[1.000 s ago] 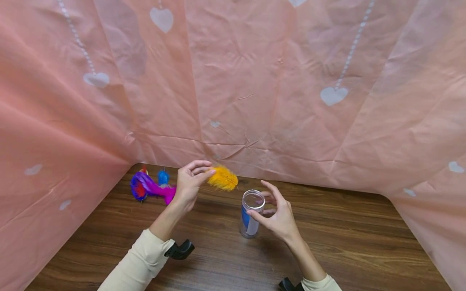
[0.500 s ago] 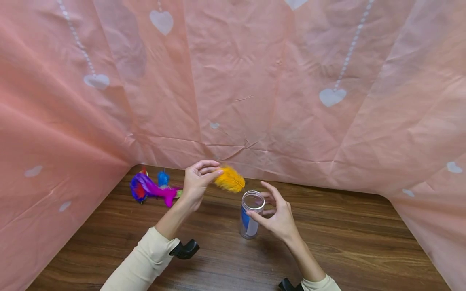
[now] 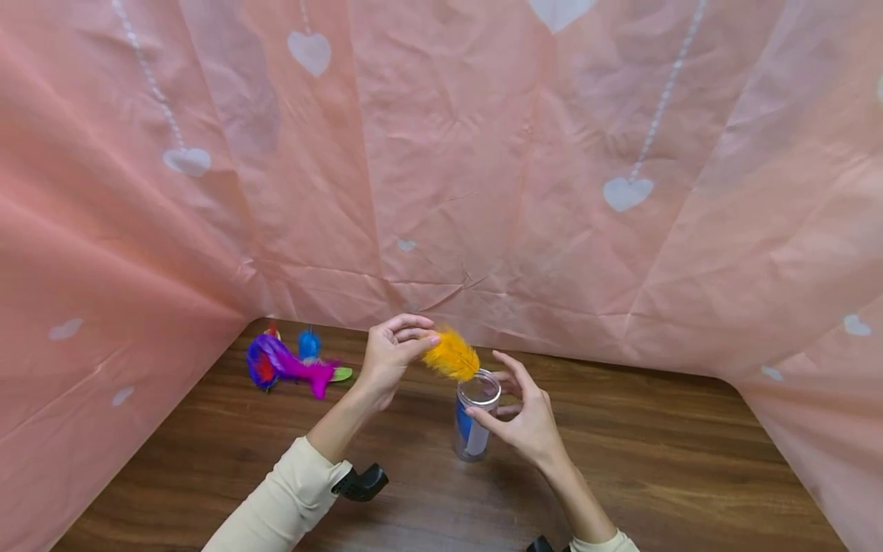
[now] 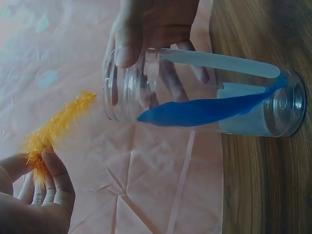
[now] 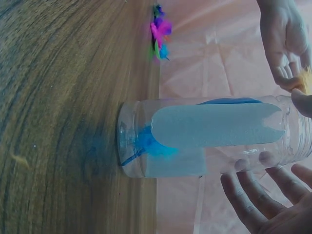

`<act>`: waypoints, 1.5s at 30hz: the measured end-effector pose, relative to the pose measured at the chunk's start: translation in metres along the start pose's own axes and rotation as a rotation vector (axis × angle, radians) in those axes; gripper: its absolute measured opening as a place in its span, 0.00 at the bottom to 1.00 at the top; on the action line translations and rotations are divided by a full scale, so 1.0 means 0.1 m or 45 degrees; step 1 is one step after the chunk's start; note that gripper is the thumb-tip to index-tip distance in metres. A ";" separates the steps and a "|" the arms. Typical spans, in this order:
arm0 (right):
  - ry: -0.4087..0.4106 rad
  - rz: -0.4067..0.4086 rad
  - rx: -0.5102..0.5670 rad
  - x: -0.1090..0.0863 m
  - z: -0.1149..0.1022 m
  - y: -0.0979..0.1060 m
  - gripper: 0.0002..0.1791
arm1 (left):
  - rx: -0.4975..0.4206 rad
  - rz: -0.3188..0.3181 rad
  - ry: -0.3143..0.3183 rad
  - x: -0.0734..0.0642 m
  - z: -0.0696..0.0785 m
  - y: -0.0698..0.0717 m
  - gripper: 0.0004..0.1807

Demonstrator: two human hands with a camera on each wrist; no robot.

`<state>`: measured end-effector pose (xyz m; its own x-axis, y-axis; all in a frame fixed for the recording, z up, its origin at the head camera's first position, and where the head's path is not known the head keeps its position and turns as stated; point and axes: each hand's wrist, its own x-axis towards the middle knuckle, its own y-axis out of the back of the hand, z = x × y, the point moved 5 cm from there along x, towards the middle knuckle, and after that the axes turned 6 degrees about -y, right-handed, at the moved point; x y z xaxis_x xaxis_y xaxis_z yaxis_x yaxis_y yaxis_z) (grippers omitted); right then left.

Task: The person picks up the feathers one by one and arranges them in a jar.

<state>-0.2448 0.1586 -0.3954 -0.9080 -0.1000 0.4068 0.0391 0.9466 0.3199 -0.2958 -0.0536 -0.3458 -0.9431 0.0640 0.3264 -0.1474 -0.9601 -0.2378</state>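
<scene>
Between thumb and fingers, my left hand (image 3: 388, 360) pinches one end of a fluffy yellow-orange feather (image 3: 451, 355). The feather's free tip points down at the rim of a clear plastic jar (image 3: 476, 441); in the left wrist view a small gap shows between tip and mouth. Upright on the table, the jar has no lid on. My right hand (image 3: 534, 422) holds it near the top, thumb on one side and fingers on the other. A blue feather (image 4: 204, 109) stands inside, and a whitish label strip (image 5: 214, 126) runs down the jar's wall.
At the back left of the wooden table (image 3: 641, 452) lies a loose group of feathers: purple-magenta (image 3: 293, 364), blue (image 3: 310, 345), green (image 3: 341, 374) and some red. A pink cloth (image 3: 441, 153) with white hearts encloses the back and sides.
My left hand has moved right and slightly down with the yellow-orange feather, bringing its tip to the jar's mouth. The right hand and the jar have stayed in place.
</scene>
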 end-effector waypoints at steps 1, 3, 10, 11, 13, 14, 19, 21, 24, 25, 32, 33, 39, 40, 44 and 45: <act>-0.005 0.000 0.001 0.00 0.01 0.00 0.47 | 0.007 -0.008 0.000 0.00 -0.01 -0.01 0.12; -0.014 -0.002 -0.001 -0.01 0.02 -0.01 0.47 | 0.025 -0.027 0.000 -0.02 -0.04 -0.03 0.13; -0.027 -0.003 0.000 -0.05 0.11 -0.03 0.48 | 0.063 -0.083 0.018 -0.04 -0.18 -0.06 0.13; -0.029 0.001 0.000 -0.06 0.12 -0.03 0.48 | 0.066 -0.086 0.020 -0.04 -0.20 -0.07 0.13; -0.040 0.010 -0.002 -0.06 0.14 -0.03 0.48 | 0.068 -0.095 0.023 -0.04 -0.23 -0.08 0.13; -0.046 0.013 0.001 -0.06 0.15 -0.03 0.48 | 0.071 -0.101 0.024 -0.04 -0.24 -0.08 0.13; -0.057 0.023 0.013 -0.07 0.20 -0.03 0.47 | 0.075 -0.134 0.027 -0.04 -0.31 -0.10 0.14; -0.052 0.026 0.012 -0.06 0.21 -0.03 0.47 | 0.068 -0.139 0.026 -0.02 -0.32 -0.12 0.14; -0.038 0.032 0.012 -0.04 0.21 -0.02 0.47 | 0.059 -0.150 0.012 0.01 -0.33 -0.14 0.14; -0.032 0.033 0.009 -0.03 0.21 -0.01 0.47 | 0.058 -0.151 0.004 0.02 -0.32 -0.15 0.14; -0.008 0.033 -0.008 0.04 0.21 0.01 0.47 | 0.071 -0.160 -0.031 0.06 -0.30 -0.17 0.16; -0.008 0.032 -0.008 0.04 0.21 0.02 0.47 | 0.072 -0.165 -0.035 0.06 -0.30 -0.17 0.16; -0.022 0.022 -0.015 0.07 0.20 0.02 0.47 | 0.084 -0.183 -0.038 0.08 -0.30 -0.18 0.15; -0.026 0.022 -0.015 0.07 0.20 0.02 0.47 | 0.088 -0.186 -0.035 0.08 -0.30 -0.18 0.15; -0.023 0.033 -0.010 0.07 0.20 0.03 0.46 | 0.117 -0.220 -0.047 0.07 -0.30 -0.21 0.13; -0.021 0.035 -0.008 0.07 0.20 0.04 0.46 | 0.126 -0.235 -0.052 0.07 -0.30 -0.22 0.13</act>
<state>-0.2594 0.1676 -0.4089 -0.9134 -0.0686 0.4013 0.0668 0.9471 0.3138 -0.3085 -0.0236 -0.3661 -0.8896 0.2323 0.3933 -0.2850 -0.9552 -0.0803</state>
